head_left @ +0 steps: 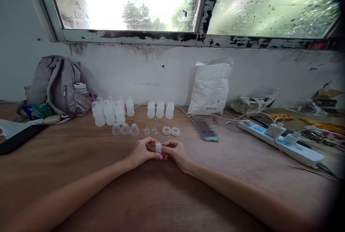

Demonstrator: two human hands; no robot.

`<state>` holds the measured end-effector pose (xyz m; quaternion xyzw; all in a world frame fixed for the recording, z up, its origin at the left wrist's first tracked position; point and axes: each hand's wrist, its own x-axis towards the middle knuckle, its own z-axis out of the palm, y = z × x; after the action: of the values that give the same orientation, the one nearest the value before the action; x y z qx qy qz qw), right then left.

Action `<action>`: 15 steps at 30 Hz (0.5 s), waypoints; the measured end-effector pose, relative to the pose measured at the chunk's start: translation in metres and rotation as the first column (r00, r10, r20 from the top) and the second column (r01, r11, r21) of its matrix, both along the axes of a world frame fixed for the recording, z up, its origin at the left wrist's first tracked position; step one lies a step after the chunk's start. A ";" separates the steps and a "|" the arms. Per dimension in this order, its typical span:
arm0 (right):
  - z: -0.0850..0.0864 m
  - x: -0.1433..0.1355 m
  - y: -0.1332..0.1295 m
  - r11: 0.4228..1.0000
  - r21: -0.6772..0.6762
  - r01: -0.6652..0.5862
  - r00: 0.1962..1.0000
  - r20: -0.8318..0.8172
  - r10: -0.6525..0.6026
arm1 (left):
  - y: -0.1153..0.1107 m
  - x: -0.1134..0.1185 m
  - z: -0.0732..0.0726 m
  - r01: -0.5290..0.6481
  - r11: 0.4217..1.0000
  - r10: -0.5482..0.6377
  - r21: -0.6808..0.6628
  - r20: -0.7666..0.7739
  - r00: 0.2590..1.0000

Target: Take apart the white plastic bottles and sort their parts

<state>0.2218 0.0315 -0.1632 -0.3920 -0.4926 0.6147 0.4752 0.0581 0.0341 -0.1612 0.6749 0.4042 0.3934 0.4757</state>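
Between my two hands a translucent white ring [158,148] is held upright on its edge. My left hand [145,151] grips it from the left with fingers curved round it, and my right hand [174,151] pinches its right side. Beyond my hands lie two white rings [166,130], two clear nipples [146,130] and three clear domed caps [125,129]. Three open white bottles [160,110] stand in a row behind them. Several capped bottles [109,112] are grouped to the left. Part of the ring is hidden by my fingers.
At the left are a grey backpack [58,84] and a black case [20,140]. A white plastic bag [210,88] leans on the wall, with a phone [211,138] in front. A white power strip [280,142] and cables lie at the right, near a beige pouch [250,103].
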 end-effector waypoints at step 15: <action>0.001 0.012 0.001 0.975 0.005 -0.223 0.971 -0.090 0.222 | -0.006 0.003 0.001 -0.004 1.000 0.004 0.025 0.029 1.000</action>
<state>0.2342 0.0321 -0.1621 -0.3073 -0.5098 0.6825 0.4240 0.0613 0.0277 -0.1600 0.6743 0.3937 0.4091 0.4721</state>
